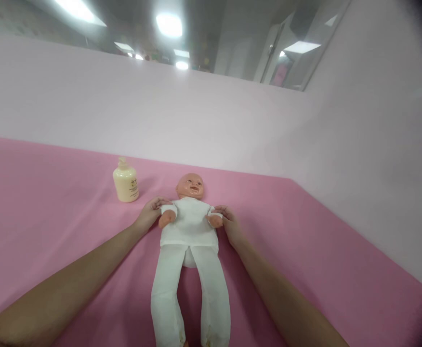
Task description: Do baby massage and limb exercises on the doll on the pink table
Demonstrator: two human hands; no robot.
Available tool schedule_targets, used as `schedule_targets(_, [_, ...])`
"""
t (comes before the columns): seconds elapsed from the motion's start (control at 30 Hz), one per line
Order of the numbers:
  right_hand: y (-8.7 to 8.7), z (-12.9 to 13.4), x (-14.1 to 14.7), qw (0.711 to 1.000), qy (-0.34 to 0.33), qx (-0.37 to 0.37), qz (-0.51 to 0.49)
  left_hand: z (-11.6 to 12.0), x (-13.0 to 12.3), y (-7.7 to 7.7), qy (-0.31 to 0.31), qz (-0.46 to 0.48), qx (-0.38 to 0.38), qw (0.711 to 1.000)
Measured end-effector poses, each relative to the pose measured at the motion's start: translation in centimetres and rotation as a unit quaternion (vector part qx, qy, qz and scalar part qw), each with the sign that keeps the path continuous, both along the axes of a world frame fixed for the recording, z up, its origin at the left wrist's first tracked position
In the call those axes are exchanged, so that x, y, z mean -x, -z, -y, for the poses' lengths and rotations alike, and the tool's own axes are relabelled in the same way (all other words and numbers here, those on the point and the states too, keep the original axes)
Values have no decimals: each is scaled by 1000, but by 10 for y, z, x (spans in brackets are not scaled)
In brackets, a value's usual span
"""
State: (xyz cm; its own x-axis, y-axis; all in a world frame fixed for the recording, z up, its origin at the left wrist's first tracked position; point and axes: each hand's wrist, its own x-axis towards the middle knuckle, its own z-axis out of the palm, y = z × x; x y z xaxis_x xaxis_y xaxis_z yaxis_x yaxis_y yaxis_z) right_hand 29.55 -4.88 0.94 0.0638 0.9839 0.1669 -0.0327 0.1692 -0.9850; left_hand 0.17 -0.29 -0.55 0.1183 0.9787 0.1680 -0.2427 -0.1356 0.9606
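White cloth covers the doll (188, 221), which lies on its back between the two hands, its head (190, 187) beyond the fingers and its legs coming back toward the person, with the feet mostly out of view. The left hand (151, 212) is at one sleeve (169, 209), and the right hand (230, 223) is at the sleeve on the other side. Fingers of both hands are a little bent and near together, so the grip looks narrow and light, but I cannot tell if they pinch the cloth or only rest against it. In my judgement, such a hold is good when both hands work at the same height and with equal softness, because a harder pull on one side could turn the body or crease the shirt (189, 233); the small arms, I think, are better supported from outside than squeezed. Beyond the left hand and to its left, well apart from the doll, stands a cream pump bottle (126, 185), upright on the pink cover (70, 202). Farther away than both hands rise the pale wall (160, 111) and, above it, a shiny panel (211, 43). Counting, I see one doll, two sleeves, one shirt, two trouser legs, one bottle and two hands
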Motion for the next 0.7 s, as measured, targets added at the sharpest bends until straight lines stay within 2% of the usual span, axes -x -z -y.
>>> schedule_targets(0.07, [-6, 6, 4, 999, 11, -15, 44, 4, 0, -3, 8, -31, -12, 999])
schedule_targets(0.13, [-9, 9, 7, 996, 17, -34, 79, 6, -1, -4, -9, -55, -26, 998])
schedule_targets(0.27, [-6, 10, 7, 991, 33, -58, 116, 7, 0, -2, -63, -92, -49, 993])
schedule_targets(0.4, [-2, 8, 5, 978, 40, -96, 182, 8, 3, -4, -78, -167, -70, 980])
schedule_targets(0.57, [-1, 8, 5, 977, 41, -95, 189, 10, 4, -8, -80, -207, -95, 970])
schedule_targets(0.7, [2, 6, 4, 977, 56, -92, 184, 9, 4, -6, -86, -224, -89, 967])
